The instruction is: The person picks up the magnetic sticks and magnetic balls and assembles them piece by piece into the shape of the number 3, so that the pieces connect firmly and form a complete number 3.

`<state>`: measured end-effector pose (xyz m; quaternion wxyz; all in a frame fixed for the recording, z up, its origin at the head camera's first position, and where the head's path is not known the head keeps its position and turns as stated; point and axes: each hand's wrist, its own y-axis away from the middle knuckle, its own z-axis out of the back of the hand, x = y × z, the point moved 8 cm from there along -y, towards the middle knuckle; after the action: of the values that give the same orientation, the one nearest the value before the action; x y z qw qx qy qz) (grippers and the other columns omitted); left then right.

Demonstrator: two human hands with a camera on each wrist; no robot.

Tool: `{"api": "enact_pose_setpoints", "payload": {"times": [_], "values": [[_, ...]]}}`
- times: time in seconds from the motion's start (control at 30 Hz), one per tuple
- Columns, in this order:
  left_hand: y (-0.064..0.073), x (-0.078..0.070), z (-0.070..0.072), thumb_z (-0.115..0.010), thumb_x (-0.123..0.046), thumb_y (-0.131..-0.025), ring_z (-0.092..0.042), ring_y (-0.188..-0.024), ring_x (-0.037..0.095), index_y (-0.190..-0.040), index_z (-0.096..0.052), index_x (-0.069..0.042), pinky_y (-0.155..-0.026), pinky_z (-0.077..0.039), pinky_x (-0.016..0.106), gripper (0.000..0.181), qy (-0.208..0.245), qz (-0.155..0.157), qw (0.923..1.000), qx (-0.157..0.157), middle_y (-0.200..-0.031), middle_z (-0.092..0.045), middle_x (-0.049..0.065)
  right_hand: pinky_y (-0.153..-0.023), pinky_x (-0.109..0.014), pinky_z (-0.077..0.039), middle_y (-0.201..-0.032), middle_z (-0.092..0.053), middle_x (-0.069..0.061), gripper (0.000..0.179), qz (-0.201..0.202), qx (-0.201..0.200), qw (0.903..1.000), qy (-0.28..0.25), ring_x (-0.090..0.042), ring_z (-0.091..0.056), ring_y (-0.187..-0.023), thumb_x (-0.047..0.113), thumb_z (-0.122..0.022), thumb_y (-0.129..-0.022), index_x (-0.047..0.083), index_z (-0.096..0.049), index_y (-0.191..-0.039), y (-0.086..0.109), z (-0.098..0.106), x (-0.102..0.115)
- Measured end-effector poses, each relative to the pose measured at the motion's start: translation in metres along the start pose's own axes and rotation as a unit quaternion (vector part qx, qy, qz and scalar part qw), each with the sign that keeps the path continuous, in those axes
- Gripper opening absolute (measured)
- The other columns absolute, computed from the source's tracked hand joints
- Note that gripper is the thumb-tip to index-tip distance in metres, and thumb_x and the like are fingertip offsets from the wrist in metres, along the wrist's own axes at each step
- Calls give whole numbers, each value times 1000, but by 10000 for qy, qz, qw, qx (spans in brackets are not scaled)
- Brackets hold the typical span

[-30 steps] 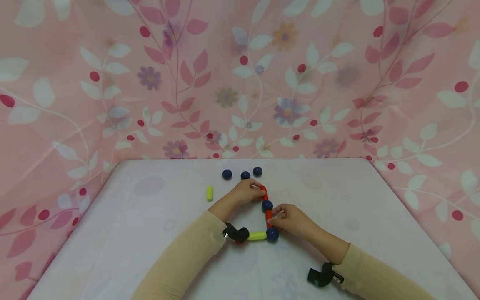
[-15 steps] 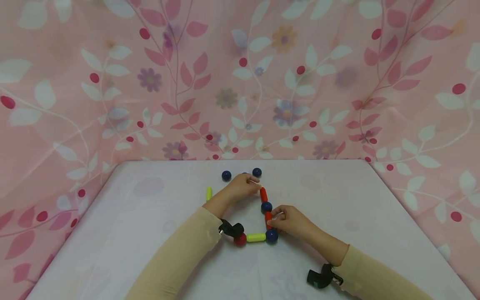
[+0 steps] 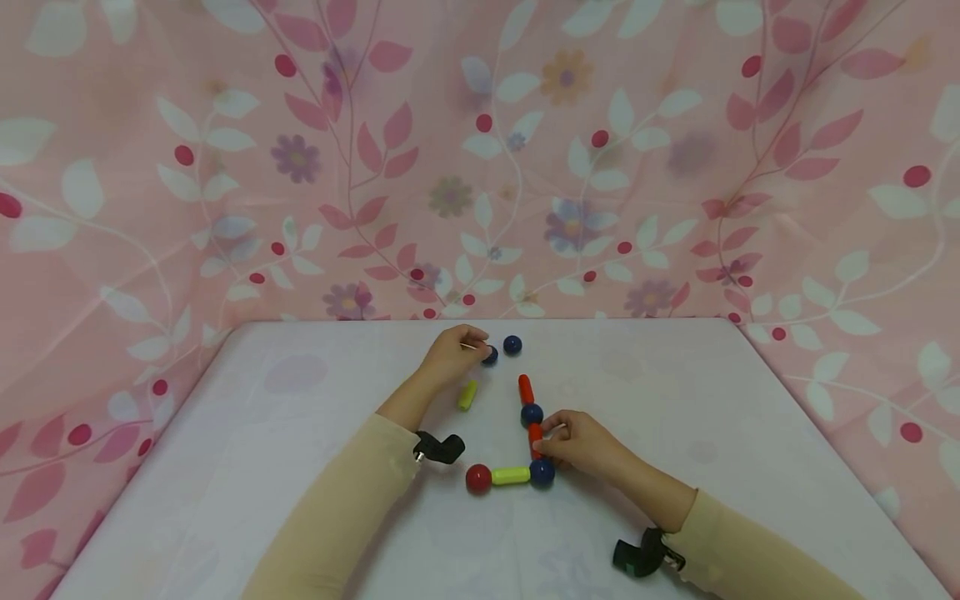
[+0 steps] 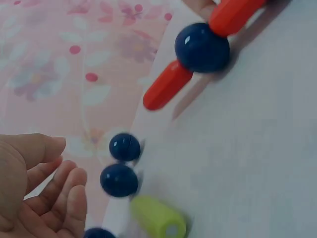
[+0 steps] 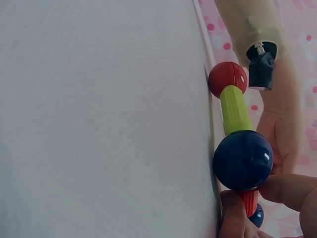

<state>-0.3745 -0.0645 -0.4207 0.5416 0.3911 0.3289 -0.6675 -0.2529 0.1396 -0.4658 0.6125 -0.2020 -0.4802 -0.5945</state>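
Note:
A chain of toy rods and balls lies on the table: a red ball (image 3: 478,479), a yellow-green rod (image 3: 511,475), a blue corner ball (image 3: 542,472), a red rod (image 3: 535,433), another blue ball (image 4: 202,47) and a second red rod (image 4: 167,85) at the far end. My right hand (image 3: 581,442) pinches the red rod between the two blue balls. My left hand (image 3: 453,354) holds nothing; its fingers bend loosely beside the loose blue balls (image 4: 119,180). Near it lies a loose yellow-green rod (image 4: 158,216), a grey disc showing on its end.
Another loose blue ball (image 3: 512,345) sits toward the table's back edge. A white patterned cloth covers the table (image 3: 675,367), and a pink floral curtain (image 3: 480,167) hangs behind it. Black wrist cameras (image 3: 639,552) are strapped over both sleeves.
My left hand has left the far red rod and moved back and left to the loose blue balls. A yellow-green rod shows where the arm was. The right hand keeps its pinch.

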Motion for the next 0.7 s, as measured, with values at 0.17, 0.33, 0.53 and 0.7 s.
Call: {"api": "enact_pose_setpoints", "payload": {"times": [0.17,0.33,0.53,0.7], "values": [[1,12,25,-73,-13,-92,-63,-100,23,-119,-66,-1,-87,-51,36,31,31,-146,9986,-505,-107,-69,8,-65,-30,-55,-75,-68,-4,31,-81,-61,9999,68,-17,-61,-67,16,-76,-89,1,-62,-112,2,0,1],[0,28,40,-75,-15,-91,-59,-103,23,-123,-66,-3,-92,-49,37,35,-33,70,9977,-671,-113,-66,9,-65,-30,-55,-75,-68,-4,31,-56,-48,10000,52,-17,-61,-67,15,-76,-89,0,-62,-112,2,1,3],[-2,41,45,-76,-21,-90,-53,-121,28,-129,-64,-9,-103,-44,44,43,-191,417,9977,-494,-129,-61,10,-65,-29,-55,-75,-68,-4,32,-27,8,10000,9,-17,-60,-67,16,-76,-89,0,-62,-113,2,0,2],[-6,51,40,-77,-24,-90,-52,-124,29,-134,-63,-12,-105,-42,45,47,-538,557,9967,-259,-133,-60,11,-65,-29,-54,-75,-68,-4,32,-111,-44,9999,-26,-17,-60,-67,16,-77,-89,1,-62,-112,2,0,1]]}}
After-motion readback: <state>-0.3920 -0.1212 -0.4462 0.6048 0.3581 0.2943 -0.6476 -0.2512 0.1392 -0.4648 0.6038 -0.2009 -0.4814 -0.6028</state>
